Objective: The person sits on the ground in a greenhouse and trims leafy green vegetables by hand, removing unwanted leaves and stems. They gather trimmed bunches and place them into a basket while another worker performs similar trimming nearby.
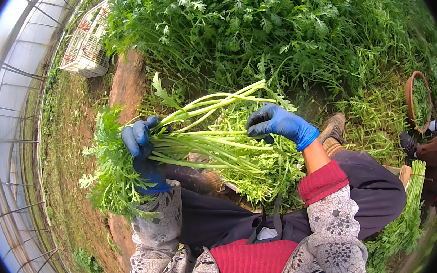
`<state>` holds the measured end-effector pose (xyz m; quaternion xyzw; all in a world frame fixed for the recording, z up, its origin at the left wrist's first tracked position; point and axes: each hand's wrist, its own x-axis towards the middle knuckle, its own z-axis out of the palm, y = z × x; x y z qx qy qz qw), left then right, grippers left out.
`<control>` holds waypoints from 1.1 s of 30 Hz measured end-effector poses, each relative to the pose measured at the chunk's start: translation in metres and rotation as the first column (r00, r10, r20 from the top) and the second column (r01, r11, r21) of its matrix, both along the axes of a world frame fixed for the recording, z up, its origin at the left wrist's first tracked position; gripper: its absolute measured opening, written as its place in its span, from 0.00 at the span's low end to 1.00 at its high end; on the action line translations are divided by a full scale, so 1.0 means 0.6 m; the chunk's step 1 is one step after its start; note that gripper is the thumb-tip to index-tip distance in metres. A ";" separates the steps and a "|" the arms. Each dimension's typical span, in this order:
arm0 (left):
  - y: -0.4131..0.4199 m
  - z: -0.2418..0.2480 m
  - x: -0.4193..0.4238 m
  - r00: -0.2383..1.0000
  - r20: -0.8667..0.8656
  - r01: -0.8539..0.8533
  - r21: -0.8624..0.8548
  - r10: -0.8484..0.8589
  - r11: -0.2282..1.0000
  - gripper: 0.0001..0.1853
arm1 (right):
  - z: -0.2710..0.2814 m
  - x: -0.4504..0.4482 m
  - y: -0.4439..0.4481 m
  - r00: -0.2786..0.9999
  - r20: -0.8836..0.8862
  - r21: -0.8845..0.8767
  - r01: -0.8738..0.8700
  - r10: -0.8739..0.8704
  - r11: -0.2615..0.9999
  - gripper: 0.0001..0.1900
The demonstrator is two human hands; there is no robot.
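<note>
A bunch of crown daisy greens [209, 151] is gripped in my left hand [147, 169], which wears a blue glove. Its lobed leaves hang over the left side of that hand, and the pale stems fan out to the right across my lap. My right hand [283, 123], in a matching glove, has its fingertips closed on one stem of the bunch near the stem's end. Several longer stems slant up past the others, behind the right fingers. Under the bunch, between my legs, lies a heap of loose leaves and stems [274, 178].
Ahead grows a dense bed of the same greens [246, 27]. White plastic crates [88, 43] stand at the upper left, near the greenhouse film wall [17, 75]. To the right are a round brown basin [408, 96], another person's leg [436, 153] and bundled greens [396, 235].
</note>
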<state>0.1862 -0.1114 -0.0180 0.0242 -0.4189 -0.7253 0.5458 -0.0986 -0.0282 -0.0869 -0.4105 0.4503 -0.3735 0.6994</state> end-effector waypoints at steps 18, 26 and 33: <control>-0.092 -0.048 0.041 0.980 0.105 0.190 -0.277 -0.167 0.942 0.10 | -0.025 0.128 0.023 0.877 0.197 -0.037 0.453 -0.438 0.891 0.19; -0.019 -0.004 0.016 0.947 0.120 -0.312 0.107 0.299 0.944 0.12 | -0.066 0.073 0.054 0.898 0.310 0.166 0.272 -0.312 0.948 0.23; -0.024 0.013 0.028 0.939 0.161 -0.343 0.331 0.305 0.879 0.19 | -0.088 0.084 0.063 0.938 0.246 0.083 0.230 -0.243 0.970 0.17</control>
